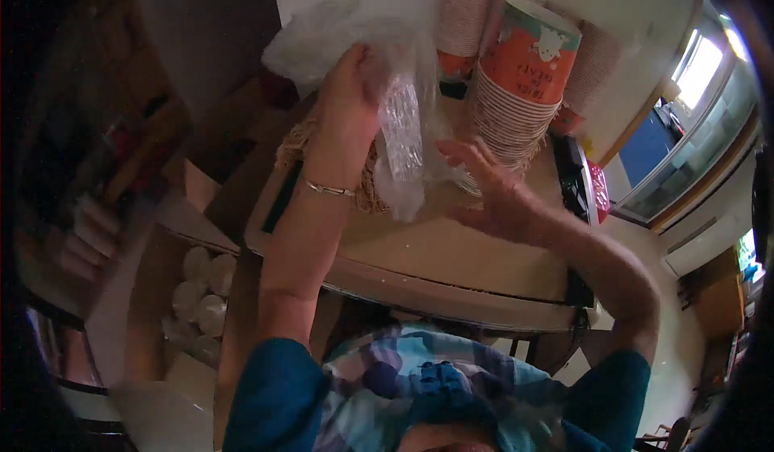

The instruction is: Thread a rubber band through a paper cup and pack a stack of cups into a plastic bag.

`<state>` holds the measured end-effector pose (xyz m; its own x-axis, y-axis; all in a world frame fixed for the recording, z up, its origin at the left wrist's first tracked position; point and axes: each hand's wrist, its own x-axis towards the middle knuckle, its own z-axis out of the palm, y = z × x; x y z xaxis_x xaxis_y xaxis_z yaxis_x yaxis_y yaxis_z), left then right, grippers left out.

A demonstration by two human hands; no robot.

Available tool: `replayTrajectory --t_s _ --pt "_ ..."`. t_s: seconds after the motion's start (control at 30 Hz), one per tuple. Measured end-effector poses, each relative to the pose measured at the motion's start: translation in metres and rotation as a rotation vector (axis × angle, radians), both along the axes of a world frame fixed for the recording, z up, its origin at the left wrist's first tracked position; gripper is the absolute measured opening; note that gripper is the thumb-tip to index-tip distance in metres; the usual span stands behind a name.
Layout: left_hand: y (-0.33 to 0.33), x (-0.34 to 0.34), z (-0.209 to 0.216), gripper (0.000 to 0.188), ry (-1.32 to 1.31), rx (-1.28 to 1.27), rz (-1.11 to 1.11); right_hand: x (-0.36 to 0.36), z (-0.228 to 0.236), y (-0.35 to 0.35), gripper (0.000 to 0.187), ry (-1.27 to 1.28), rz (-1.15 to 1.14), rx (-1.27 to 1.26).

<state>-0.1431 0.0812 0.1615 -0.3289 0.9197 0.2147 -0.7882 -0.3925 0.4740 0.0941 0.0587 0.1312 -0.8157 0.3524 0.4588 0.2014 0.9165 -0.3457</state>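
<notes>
A crumpled clear plastic bag (405, 133) hangs over the table, its top bunched in my raised left hand (359, 81), with the fingers closed on it. To the right of the bag, my right hand (501, 194) has its fingers apart and holds nothing that I can see. It is just in front of a tall stack of nested paper cups (528, 69), orange with a teal band and a white figure. Tan shredded paper strands (371, 186) lie behind and beside my left forearm.
More cup stacks (465, 16) stand along the wall behind. The table's rounded front edge (435, 291) runs before me. Lower left, an open cardboard box (149, 307) holds several round, pale wrapped things (197, 299). A dark object and a red package (598, 190) are at the right edge.
</notes>
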Motion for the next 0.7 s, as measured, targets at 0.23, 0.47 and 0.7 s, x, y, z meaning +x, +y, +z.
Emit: replayTrajectory --t_s 0.23,0.47,0.7 --pt "0.027 0.006 0.005 0.019 -0.024 0.121 -0.094 -0.023 -0.028 0.005 0.074 0.222 -0.249 -0.038" --pt "0.028 0.005 0.015 0.018 -0.036 0.094 -0.062 -0.043 -0.023 0.012 0.056 0.397 -0.248 0.152" --pt "0.042 -0.034 -0.007 0.012 -0.1 0.075 0.019 -0.048 -0.031 0.011 0.049 0.559 0.239 -0.521"
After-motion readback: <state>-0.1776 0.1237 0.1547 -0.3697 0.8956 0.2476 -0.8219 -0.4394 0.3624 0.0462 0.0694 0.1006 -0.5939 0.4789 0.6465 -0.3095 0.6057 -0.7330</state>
